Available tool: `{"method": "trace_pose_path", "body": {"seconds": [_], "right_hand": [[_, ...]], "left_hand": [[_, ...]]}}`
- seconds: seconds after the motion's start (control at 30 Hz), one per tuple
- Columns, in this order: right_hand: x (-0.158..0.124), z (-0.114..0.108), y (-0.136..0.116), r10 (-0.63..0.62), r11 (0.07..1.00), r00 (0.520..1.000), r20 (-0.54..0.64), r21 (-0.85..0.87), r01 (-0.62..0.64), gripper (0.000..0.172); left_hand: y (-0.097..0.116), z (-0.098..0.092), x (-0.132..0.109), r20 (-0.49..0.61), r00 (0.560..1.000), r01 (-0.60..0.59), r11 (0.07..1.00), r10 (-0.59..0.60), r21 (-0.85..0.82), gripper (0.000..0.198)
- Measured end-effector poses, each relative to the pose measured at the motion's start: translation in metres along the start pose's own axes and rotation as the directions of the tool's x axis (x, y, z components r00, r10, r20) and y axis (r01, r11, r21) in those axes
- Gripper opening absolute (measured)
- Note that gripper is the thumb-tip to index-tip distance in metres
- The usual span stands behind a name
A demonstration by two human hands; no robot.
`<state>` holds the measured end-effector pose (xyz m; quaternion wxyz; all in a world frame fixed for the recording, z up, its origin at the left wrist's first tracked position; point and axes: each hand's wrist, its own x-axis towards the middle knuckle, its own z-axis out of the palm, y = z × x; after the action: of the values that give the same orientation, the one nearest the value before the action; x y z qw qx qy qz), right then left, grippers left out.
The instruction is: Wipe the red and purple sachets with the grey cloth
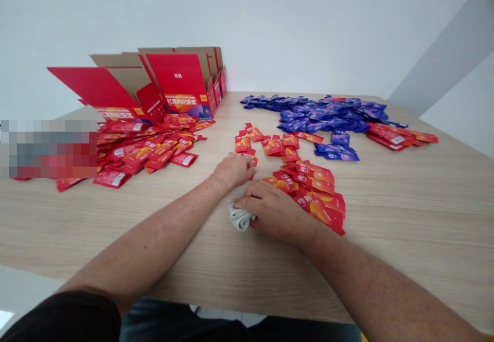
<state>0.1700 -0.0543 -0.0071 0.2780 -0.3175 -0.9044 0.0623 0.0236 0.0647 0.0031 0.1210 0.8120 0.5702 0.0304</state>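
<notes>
My right hand (272, 211) is closed around a folded white cloth (241, 217), just above the table. Beside it, my left hand (234, 169) has its fingers curled onto a small red sachet (254, 161), which they partly cover. More red sachets (273, 145) with orange fruit prints lie loosely just beyond my hands. To the right of my right hand, larger-looking red sachets (320, 211) overlap in a pile, partly hidden by that hand.
A big heap of red sachets (142, 149) covers the left side, before open red cartons (177, 77). Blue-purple sachets (324, 113) are heaped at the back right, with a few red ones (397, 136) beside them. A pixelated patch hides the far left.
</notes>
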Motion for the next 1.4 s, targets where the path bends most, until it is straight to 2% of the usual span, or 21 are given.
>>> {"method": "trace_pose_path", "body": {"seconds": [0.1, 0.23, 0.27, 0.3, 0.37, 0.4, 0.47, 0.53, 0.57, 0.6, 0.67, 0.73, 0.83, 0.9, 0.97, 1.0, 1.07, 1.13, 1.23, 1.3, 1.4], "right_hand": [[0.000, -0.001, -0.002, -0.004, 1.000, 1.000, 0.012, -0.018, 0.004, 0.030], [0.001, -0.002, -0.003, -0.010, 1.000, 1.000, 0.002, 0.003, 0.010, 0.033], [0.001, -0.003, -0.003, -0.013, 1.000, 1.000, -0.003, 0.014, 0.013, 0.034], [0.001, -0.003, -0.003, -0.015, 1.000, 1.000, -0.006, 0.026, 0.015, 0.034], [0.001, -0.005, -0.003, -0.010, 0.999, 1.000, -0.012, 0.048, 0.010, 0.035], [0.001, -0.006, -0.002, -0.007, 0.998, 1.000, -0.019, 0.056, 0.008, 0.036], [0.000, -0.008, -0.001, -0.007, 0.998, 0.998, -0.058, 0.058, 0.010, 0.037], [-0.001, -0.011, 0.000, 0.000, 1.000, 0.991, -0.135, 0.028, 0.003, 0.036], [-0.001, -0.012, 0.000, 0.008, 1.000, 0.983, -0.184, 0.002, -0.008, 0.035], [-0.001, -0.014, 0.001, 0.017, 0.999, 0.971, -0.237, -0.028, -0.024, 0.035], [-0.002, -0.018, 0.003, 0.036, 0.993, 0.942, -0.334, -0.091, -0.070, 0.034], [-0.002, -0.022, 0.007, 0.051, 0.980, 0.911, -0.409, -0.153, -0.124, 0.035], [-0.004, -0.030, 0.013, 0.078, 0.947, 0.876, -0.477, -0.240, -0.215, 0.036], [-0.004, -0.032, 0.017, 0.099, 0.924, 0.864, -0.494, -0.277, -0.264, 0.038], [-0.003, -0.031, 0.018, 0.119, 0.916, 0.872, -0.474, -0.286, -0.280, 0.039], [-0.002, -0.029, 0.016, 0.130, 0.919, 0.889, -0.440, -0.283, -0.274, 0.039], [0.000, -0.022, 0.011, 0.130, 0.939, 0.940, -0.316, -0.265, -0.219, 0.036], [0.001, -0.014, 0.001, 0.088, 0.969, 0.986, -0.144, -0.216, -0.118, 0.029], [0.001, -0.007, -0.011, -0.007, 0.993, 1.000, 0.030, -0.116, 0.010, 0.023], [0.000, -0.008, -0.012, -0.008, 0.994, 1.000, 0.013, -0.111, 0.010, 0.023], [0.000, -0.018, -0.003, 0.069, 0.978, 0.988, -0.141, -0.188, -0.095, 0.025]], "left_hand": [[-0.017, -0.004, -0.014, -0.016, 1.000, -0.005, 1.000, 0.005, -0.030, 0.023], [-0.031, -0.009, -0.028, -0.061, 0.994, 0.074, 0.979, -0.087, -0.188, 0.066], [-0.032, -0.010, -0.031, -0.043, 0.993, 0.094, 0.966, -0.107, -0.241, 0.069], [-0.034, -0.010, -0.034, -0.005, 0.993, 0.112, 0.947, -0.120, -0.302, 0.064], [-0.036, -0.011, -0.040, 0.115, 0.988, 0.147, 0.855, -0.103, -0.498, 0.041], [-0.036, -0.010, -0.042, 0.185, 0.980, 0.175, 0.758, -0.072, -0.628, 0.028], [-0.035, -0.008, -0.047, 0.299, 0.954, 0.257, 0.451, 0.023, -0.855, 0.016], [-0.033, -0.004, -0.050, 0.322, 0.941, 0.311, 0.107, 0.108, -0.944, 0.019], [-0.031, -0.001, -0.051, 0.309, 0.941, 0.315, -0.022, 0.138, -0.949, 0.022], [-0.030, 0.001, -0.052, 0.289, 0.943, 0.310, -0.119, 0.164, -0.943, 0.024], [-0.027, 0.004, -0.052, 0.249, 0.940, 0.303, -0.236, 0.233, -0.923, 0.029], [-0.023, 0.006, -0.055, 0.222, 0.920, 0.317, -0.282, 0.323, -0.905, 0.037], [-0.013, 0.006, -0.064, 0.206, 0.876, 0.353, -0.286, 0.437, -0.891, 0.058], [-0.002, 0.006, -0.071, 0.244, 0.857, 0.406, -0.301, 0.454, -0.863, 0.055], [0.010, 0.006, -0.076, 0.320, 0.867, 0.457, -0.350, 0.383, -0.818, 0.035], [0.016, 0.007, -0.077, 0.353, 0.884, 0.455, -0.389, 0.306, -0.801, 0.029], [0.024, 0.007, -0.077, 0.390, 0.913, 0.399, -0.461, 0.119, -0.793, 0.033], [0.026, 0.006, -0.075, 0.416, 0.909, 0.358, -0.482, -0.015, -0.800, 0.038], [0.022, 0.001, -0.072, 0.471, 0.882, 0.417, -0.440, -0.015, -0.795, 0.057], [0.019, 0.000, -0.071, 0.460, 0.888, 0.422, -0.438, 0.022, -0.794, 0.061], [0.022, 0.003, -0.074, 0.399, 0.917, 0.356, -0.452, 0.000, -0.818, 0.043]]}}
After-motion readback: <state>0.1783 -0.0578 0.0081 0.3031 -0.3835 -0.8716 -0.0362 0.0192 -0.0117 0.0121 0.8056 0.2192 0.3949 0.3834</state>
